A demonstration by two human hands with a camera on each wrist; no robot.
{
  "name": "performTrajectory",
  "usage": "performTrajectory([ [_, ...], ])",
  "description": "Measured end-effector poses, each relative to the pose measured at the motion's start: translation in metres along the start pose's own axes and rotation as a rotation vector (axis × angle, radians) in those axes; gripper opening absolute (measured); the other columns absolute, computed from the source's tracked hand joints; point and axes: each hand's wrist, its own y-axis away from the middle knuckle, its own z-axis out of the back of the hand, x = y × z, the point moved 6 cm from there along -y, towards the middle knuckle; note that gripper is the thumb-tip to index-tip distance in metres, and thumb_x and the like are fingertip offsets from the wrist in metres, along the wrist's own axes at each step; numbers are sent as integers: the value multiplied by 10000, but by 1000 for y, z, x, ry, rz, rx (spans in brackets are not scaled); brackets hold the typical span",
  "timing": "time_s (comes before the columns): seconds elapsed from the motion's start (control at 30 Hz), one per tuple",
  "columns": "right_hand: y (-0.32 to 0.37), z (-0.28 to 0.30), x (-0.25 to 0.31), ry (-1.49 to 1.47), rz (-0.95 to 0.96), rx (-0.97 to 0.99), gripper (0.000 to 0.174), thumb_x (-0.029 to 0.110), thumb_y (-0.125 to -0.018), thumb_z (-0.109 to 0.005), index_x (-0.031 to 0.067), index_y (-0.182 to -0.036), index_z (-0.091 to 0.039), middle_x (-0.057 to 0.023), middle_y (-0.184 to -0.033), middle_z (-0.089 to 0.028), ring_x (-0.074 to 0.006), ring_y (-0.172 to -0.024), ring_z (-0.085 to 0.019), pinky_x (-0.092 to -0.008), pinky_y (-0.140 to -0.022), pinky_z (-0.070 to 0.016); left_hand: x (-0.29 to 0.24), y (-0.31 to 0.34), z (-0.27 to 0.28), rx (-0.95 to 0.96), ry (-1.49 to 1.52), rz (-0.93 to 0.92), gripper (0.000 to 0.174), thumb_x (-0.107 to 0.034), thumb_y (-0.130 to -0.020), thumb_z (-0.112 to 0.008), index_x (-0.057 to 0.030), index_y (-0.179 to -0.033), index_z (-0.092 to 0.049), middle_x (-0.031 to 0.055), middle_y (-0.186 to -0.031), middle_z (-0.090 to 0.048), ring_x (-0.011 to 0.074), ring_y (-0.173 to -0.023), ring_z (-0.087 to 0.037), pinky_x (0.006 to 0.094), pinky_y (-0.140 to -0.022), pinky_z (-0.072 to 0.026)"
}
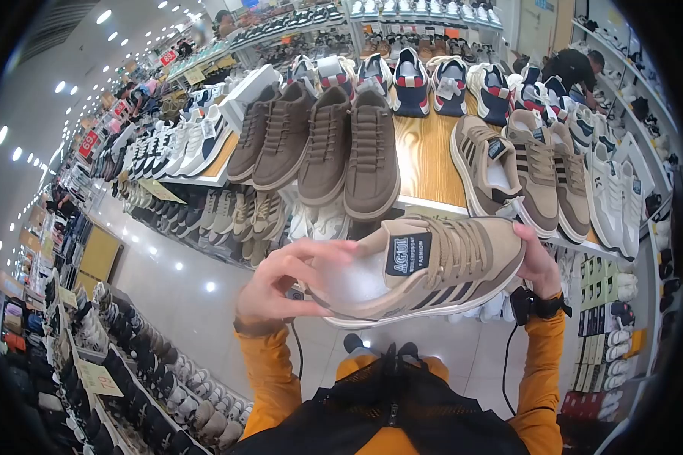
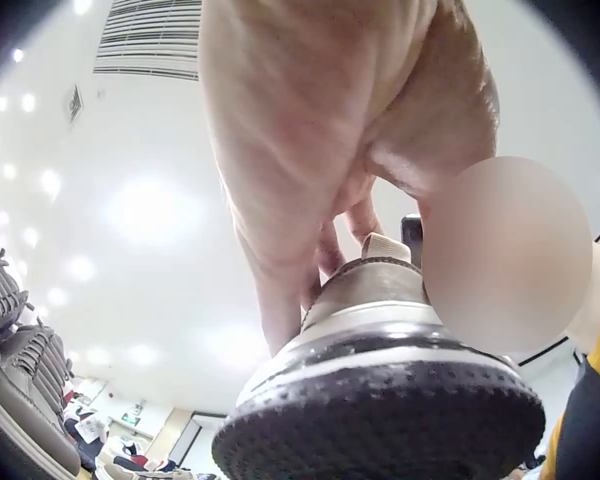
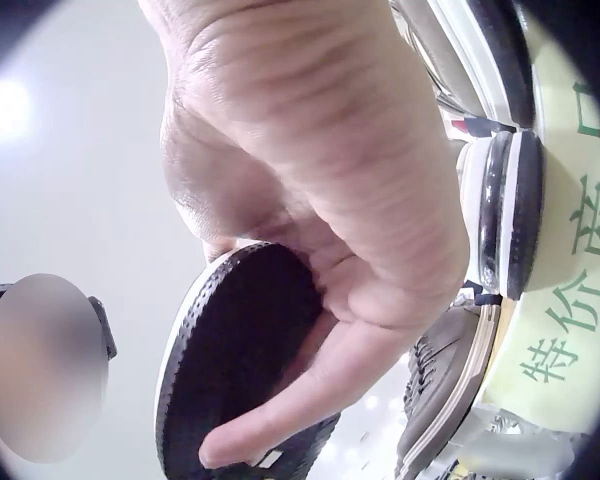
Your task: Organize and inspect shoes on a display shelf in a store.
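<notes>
In the head view a beige lace-up sneaker (image 1: 470,254) with dark side stripes and a black tongue label (image 1: 408,253) is held up in front of the body, toe to the right. My right hand (image 1: 539,265) grips it by the toe; in the right wrist view, the right hand's fingers lie across its black sole (image 3: 230,350). At the other end, my left hand (image 1: 281,280) holds the heel, thumb low on the outside and fingers at the collar. White stuffing (image 1: 357,280) shows inside the opening. The left wrist view shows the heel's dark textured sole (image 2: 380,420) below the hand.
A wooden display table (image 1: 421,163) stands just ahead with brown lace-up shoes (image 1: 322,144) and, at right, similar beige sneakers (image 1: 535,163). Shoe racks (image 1: 167,371) line the lower left. Shelves (image 1: 637,98) flank the right, where another person (image 1: 573,72) bends over.
</notes>
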Motion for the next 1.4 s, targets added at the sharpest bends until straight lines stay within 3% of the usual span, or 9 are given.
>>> performTrajectory([
  [0.1,18,17,-22,-118,-63,-31,730,319,-825,-656,-35,-1394,-366,-162,-1354,-502,-246,-1209,-530,-359,-1029,-421,6,-3,11,-135,-98,-64,266,26,-718,-748,-47,-948,-637,259,-1395,-434,402,-1337,-376,526,-1086,-282],
  [0.23,27,-30,-9,-36,-17,-1,855,284,-767,-727,-34,-1427,-286,-151,-1391,-458,-237,-1237,-505,-361,-1036,-413,19,-24,13,-447,-271,-2,496,57,-883,-549,-17,-1358,-424,252,-1504,-254,321,-1392,-298,441,-1136,-251],
  [0.33,23,-73,-3,15,38,-13,878,286,-770,-728,-23,-1440,-253,-140,-1400,-442,-227,-1259,-481,-361,-1056,-390,38,-43,7,-567,-481,21,482,23,-906,-517,-5,-1380,-436,201,-1521,-269,300,-1386,-321,382,-1111,-280],
  [0.4,18,-73,-11,-144,39,-58,842,269,-790,-710,-15,-1441,-258,-135,-1399,-444,-230,-1261,-478,-362,-1068,-374,41,-60,-20,-427,-824,10,530,-6,-898,-529,-40,-1414,-413,205,-1534,-237,325,-1399,-294,386,-1103,-281],
  [0.47,11,-73,-13,-147,93,-74,783,238,-819,-680,-10,-1435,-267,-130,-1398,-446,-226,-1266,-473,-356,-1080,-358,56,-69,-40,-372,-753,30,614,-34,-907,-533,-21,-1469,-285,199,-1545,-202,296,-1429,-216,400,-1134,-233],
  [0.6,-1,-85,-6,-159,177,-187,581,173,-888,-591,-17,-1381,-349,-123,-1358,-481,-202,-1242,-489,-352,-1082,-358,78,-73,-71,-138,-612,114,660,-103,-925,-553,-36,-1492,-223,214,-1562,-104,346,-1437,-173,393,-1140,-199],
  [0.77,-25,-73,-9,-259,179,-256,335,206,-947,-539,26,-1226,-492,-91,-1234,-551,-170,-1166,-530,-353,-1039,-401,93,-67,-86,-54,-536,214,704,-136,-922,-580,-65,-1505,-192,212,-1568,0,353,-1446,-124,404,-1138,-204],
  [1.1,-70,-78,-24,-238,147,-334,463,338,-959,-537,55,-1307,-422,-89,-1259,-537,-193,-1179,-520,-333,-1007,-422,117,-49,-65,22,-579,173,721,-150,-880,-643,-89,-1490,-263,223,-1560,-53,375,-1439,-141,421,-1134,-219],
  [1.4,-98,-74,-11,-156,285,-384,487,382,-973,-510,55,-1329,-450,-85,-1279,-555,-198,-1161,-546,-340,-1013,-424,111,-18,-39,61,-460,177,690,-182,-906,-609,-116,-1495,-257,211,-1559,-72,396,-1421,-185,430,-1111,-270],
])
